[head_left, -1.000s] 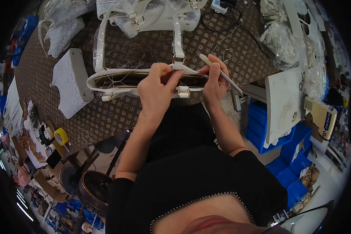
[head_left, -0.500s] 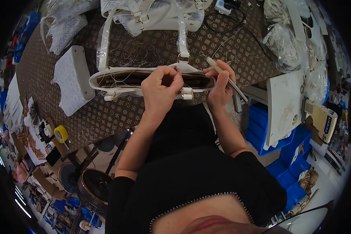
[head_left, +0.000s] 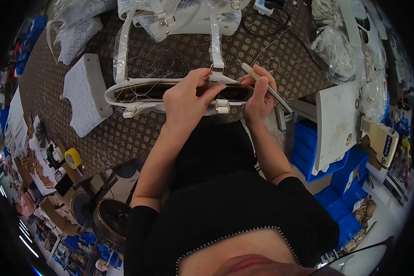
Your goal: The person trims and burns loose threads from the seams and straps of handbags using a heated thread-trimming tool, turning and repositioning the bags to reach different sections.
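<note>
White handbag (head_left: pixel 156 82) is held at the near edge of a table (head_left: pixel 133 138) covered in brown patterned material, its long opening turned upward and its dark inside exposed, with loose threads (head_left: pixel 170 60) strewn behind it. One strap (head_left: pixel 215 46) is joined to the far rim by a gold-coloured buckle (head_left: pixel 217 70). Just below that buckle the rim is met by the left hand (head_left: pixel 187 101), whose thumb and forefinger are brought close together; whether anything fine is pinched between them cannot be told. By the right hand (head_left: pixel 260 99) a slim tool (head_left: pixel 250 70) with a pale handle and a metal shaft is gripped, slanted across the fingers, while the thumb and forefinger are placed beside the bag's right end. To the left, a white patterned panel (head_left: pixel 80 92) edged by a grey strip is laid on the table. Behind, another white bag (head_left: pixel 193 32) is partly wrapped in clear plastic. Off to the right, a pale board (head_left: pixel 336 124) is propped near blue crates (head_left: pixel 303 147), and a yellow tape roll (head_left: pixel 72 158) is seen at lower left.
</note>
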`<state>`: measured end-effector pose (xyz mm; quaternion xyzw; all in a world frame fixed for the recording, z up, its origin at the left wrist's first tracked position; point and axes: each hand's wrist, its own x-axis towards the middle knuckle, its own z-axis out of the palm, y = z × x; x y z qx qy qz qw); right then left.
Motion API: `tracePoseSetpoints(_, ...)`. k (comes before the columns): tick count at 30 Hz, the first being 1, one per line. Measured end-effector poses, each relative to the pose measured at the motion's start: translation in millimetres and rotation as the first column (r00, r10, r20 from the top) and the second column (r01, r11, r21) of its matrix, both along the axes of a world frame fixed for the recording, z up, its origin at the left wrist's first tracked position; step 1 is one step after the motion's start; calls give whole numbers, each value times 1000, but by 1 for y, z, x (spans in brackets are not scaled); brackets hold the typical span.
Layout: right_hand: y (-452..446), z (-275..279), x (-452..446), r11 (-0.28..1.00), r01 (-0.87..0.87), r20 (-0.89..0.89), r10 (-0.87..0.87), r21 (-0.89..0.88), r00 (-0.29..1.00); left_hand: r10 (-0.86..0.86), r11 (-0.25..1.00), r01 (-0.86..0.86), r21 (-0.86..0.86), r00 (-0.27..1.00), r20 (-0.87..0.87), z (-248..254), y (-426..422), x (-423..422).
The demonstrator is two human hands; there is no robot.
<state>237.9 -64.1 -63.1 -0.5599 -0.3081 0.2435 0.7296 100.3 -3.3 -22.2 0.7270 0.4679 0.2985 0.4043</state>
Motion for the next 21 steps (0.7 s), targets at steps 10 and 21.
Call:
tracePoseSetpoints(10, 6, 1, 1, 1000, -6, -15, 6, -9, 1000, 195, 904, -84, -419, 953, 230, 15, -5, 4)
tracePoseSetpoints(21, 7, 1, 1, 1000, -5, -26, 5, -11, 1000, 155, 976, -161, -147, 986, -54, 15, -2, 14)
